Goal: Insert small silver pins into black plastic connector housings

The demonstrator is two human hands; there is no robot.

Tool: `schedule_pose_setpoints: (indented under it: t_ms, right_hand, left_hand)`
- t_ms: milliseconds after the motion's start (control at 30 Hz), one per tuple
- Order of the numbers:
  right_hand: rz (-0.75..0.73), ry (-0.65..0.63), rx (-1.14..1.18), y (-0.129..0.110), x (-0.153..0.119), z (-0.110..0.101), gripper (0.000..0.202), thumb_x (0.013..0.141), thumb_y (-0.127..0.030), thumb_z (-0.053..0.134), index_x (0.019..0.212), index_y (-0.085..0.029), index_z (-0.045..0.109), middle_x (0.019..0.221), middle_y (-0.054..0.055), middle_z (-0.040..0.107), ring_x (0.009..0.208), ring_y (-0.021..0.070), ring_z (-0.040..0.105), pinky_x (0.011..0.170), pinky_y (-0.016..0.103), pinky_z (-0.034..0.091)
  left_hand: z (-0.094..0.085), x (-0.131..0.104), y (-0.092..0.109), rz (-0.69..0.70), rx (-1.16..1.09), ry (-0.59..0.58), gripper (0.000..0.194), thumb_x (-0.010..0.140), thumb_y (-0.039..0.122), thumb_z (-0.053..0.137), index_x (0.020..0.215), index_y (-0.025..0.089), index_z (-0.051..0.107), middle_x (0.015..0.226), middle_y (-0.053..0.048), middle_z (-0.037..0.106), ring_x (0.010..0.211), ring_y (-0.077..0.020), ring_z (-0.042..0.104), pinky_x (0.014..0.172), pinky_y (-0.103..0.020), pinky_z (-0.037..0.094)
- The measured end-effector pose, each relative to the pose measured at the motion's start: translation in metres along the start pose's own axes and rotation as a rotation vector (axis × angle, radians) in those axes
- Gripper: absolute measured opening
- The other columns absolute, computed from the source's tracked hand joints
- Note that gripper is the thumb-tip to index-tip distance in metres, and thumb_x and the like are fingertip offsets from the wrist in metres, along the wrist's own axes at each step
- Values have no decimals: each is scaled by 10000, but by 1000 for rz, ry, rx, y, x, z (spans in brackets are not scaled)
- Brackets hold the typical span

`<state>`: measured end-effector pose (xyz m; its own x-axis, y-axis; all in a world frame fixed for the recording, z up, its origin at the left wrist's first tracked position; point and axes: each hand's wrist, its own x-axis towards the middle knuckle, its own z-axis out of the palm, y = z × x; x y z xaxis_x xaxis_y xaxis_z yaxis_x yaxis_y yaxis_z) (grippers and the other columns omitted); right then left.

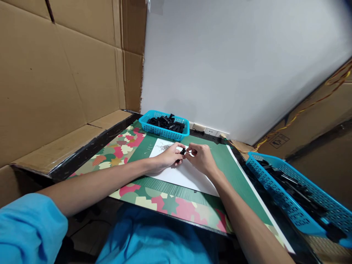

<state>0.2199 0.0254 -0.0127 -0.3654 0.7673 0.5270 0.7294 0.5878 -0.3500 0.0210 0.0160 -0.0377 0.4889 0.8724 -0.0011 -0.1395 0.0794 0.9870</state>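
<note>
Over the white sheet (189,179), my left hand (169,157) is closed on a small black part (183,151), which looks like plastic. My right hand (202,157) meets it from the other side, its fingers pinched on something thin and light-coloured at the part's edge, too small to make out. Both hands nearly touch. A scatter of tiny metallic pieces (164,147) lies on the sheet, just beyond my left hand. Another tiny dark piece (195,191) rests near the sheet's front edge.
A blue basket (162,132) of black parts stands at the table's back. Another blue basket (288,216), holding longer black pieces, is at the right. Cardboard (68,66) walls in the left side. Sockets (211,131) and a yellow cable (291,119) run along the white wall.
</note>
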Motion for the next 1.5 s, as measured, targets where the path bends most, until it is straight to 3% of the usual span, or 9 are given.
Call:
schedule_pose_setpoints:
  t_ms: [400, 600, 1500]
  right_hand:
    - [-11, -35, 13, 1, 1, 3, 92, 771, -144, 640, 736, -175, 720, 600, -24, 556, 550, 118, 392, 585, 247, 309]
    - [-3, -22, 10, 3, 1, 1, 107, 756, -124, 619, 715, -181, 699, 601, -23, 558, 543, 119, 389, 580, 251, 307]
    - [-6, -28, 3, -1, 1, 4, 72, 756, -164, 639, 736, -174, 707, 609, -19, 580, 541, 114, 407, 587, 247, 316]
  left_hand:
    - [-6, 6, -8, 17, 38, -45, 457, 917, 116, 593, 1353, 213, 494, 836, 23, 562, 589, -95, 501, 547, -233, 319]
    - [0, 4, -8, 60, 58, -42, 482, 891, 67, 587, 1343, 214, 499, 899, 7, 579, 588, -80, 492, 553, -229, 335]
    - [0, 6, -7, -23, 54, 22, 505, 861, 76, 564, 1346, 204, 502, 749, 43, 565, 544, -105, 502, 513, -217, 340]
